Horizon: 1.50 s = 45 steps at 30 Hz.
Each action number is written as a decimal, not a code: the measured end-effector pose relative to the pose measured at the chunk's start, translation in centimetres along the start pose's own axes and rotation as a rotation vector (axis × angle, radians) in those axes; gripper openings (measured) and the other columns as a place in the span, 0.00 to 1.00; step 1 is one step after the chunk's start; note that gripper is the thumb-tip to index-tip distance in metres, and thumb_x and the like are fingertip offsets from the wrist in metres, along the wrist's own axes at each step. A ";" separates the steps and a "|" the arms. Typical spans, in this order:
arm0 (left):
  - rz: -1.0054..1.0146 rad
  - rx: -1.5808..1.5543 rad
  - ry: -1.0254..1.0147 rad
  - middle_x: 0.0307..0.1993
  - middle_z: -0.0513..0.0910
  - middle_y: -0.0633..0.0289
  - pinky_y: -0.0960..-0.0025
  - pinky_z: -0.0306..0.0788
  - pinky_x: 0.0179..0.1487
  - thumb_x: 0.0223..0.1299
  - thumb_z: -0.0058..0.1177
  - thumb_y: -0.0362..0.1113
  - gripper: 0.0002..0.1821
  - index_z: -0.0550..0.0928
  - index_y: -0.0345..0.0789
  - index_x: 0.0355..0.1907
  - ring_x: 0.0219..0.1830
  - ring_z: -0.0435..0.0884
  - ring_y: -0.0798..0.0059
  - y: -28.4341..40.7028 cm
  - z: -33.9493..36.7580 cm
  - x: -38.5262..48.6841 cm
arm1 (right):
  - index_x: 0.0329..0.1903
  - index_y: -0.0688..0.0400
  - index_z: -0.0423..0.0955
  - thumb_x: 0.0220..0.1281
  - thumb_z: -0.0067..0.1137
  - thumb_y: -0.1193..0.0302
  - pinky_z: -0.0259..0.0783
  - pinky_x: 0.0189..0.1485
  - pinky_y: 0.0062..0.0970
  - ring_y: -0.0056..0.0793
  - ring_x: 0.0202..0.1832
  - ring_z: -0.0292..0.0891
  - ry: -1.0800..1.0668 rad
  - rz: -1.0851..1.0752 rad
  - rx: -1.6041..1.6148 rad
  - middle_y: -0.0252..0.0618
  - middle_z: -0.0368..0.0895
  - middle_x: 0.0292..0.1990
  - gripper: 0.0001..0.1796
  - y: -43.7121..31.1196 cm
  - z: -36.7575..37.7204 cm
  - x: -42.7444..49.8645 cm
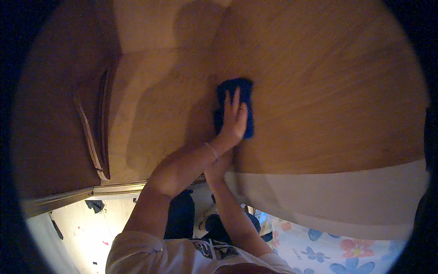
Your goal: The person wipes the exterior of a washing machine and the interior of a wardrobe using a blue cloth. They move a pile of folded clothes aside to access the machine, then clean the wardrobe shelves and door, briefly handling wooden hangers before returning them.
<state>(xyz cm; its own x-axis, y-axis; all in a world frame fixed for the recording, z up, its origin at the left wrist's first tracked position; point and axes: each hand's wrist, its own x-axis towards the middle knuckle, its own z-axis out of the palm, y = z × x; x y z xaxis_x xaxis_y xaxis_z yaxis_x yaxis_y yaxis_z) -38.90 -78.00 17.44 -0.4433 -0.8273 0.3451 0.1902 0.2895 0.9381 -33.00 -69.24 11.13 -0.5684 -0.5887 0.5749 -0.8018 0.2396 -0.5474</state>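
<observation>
A dark blue cloth point(249, 116) lies against a brown wood-grain panel, near the middle of the view. My left hand point(234, 120) presses on it with extended, slightly spread fingers, and a thin bracelet circles that wrist. Behind the left wrist is my right hand point(219, 167), just below the cloth; its fingers are hidden, so whether they touch the cloth cannot be told. The wood-grain panel point(325, 96) fills most of the upper view, and shadows fall over its left part.
A dark brown panel point(51, 120) with a long curved handle or strip point(89, 140) stands at the left. Below the wood grain runs a pale band point(325, 191). Flower-patterned fabric point(314, 255) hangs at the lower right; a brightly lit pale surface point(95, 233) shows at the lower left.
</observation>
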 end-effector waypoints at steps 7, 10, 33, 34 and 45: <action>0.479 0.028 -0.108 0.72 0.40 0.37 0.37 0.40 0.70 0.62 0.49 0.48 0.33 0.62 0.46 0.70 0.71 0.41 0.30 15.8 0.0 3.0 | 0.61 0.56 0.64 0.68 0.46 0.55 0.65 0.61 0.41 0.41 0.58 0.67 -0.140 0.683 0.945 0.40 0.72 0.57 0.25 3.5 3.3 -4.8; 0.394 0.054 -0.076 0.73 0.44 0.41 0.39 0.39 0.71 0.63 0.48 0.49 0.32 0.62 0.47 0.69 0.72 0.42 0.34 14.3 -1.4 3.6 | 0.59 0.58 0.65 0.66 0.49 0.55 0.63 0.61 0.45 0.44 0.57 0.68 -0.314 0.214 -0.006 0.43 0.73 0.56 0.26 2.9 2.0 -3.6; 0.165 -0.015 -0.090 0.72 0.40 0.36 0.33 0.42 0.68 0.64 0.45 0.47 0.32 0.61 0.43 0.70 0.70 0.43 0.29 10.1 0.7 -8.6 | 0.50 0.57 0.72 0.58 0.51 0.79 0.62 0.61 0.32 0.39 0.57 0.68 -0.277 0.213 -0.006 0.44 0.75 0.51 0.16 -0.4 -6.2 -2.8; 0.130 0.000 -0.055 0.72 0.41 0.36 0.35 0.42 0.69 0.65 0.43 0.46 0.32 0.59 0.43 0.71 0.70 0.43 0.30 7.5 1.1 -8.9 | 0.53 0.57 0.71 0.58 0.52 0.78 0.62 0.61 0.32 0.39 0.57 0.68 -0.313 0.277 0.083 0.44 0.75 0.51 0.18 0.9 -7.1 -4.6; -0.096 -0.008 -0.027 0.71 0.42 0.33 0.35 0.41 0.69 0.67 0.41 0.45 0.33 0.54 0.39 0.71 0.69 0.44 0.27 9.1 1.7 -9.5 | 0.57 0.57 0.69 0.58 0.58 0.70 0.69 0.52 0.29 0.31 0.48 0.74 -0.284 0.352 0.267 0.42 0.77 0.51 0.23 1.1 -11.3 -6.5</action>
<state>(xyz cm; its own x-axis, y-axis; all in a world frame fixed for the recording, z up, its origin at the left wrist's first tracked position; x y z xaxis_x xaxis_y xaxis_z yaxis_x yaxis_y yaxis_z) -34.46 -66.64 22.77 -0.4835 -0.8376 0.2544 0.1522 0.2058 0.9667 -32.24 -56.39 13.70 -0.6925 -0.7033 0.1607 -0.4753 0.2772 -0.8350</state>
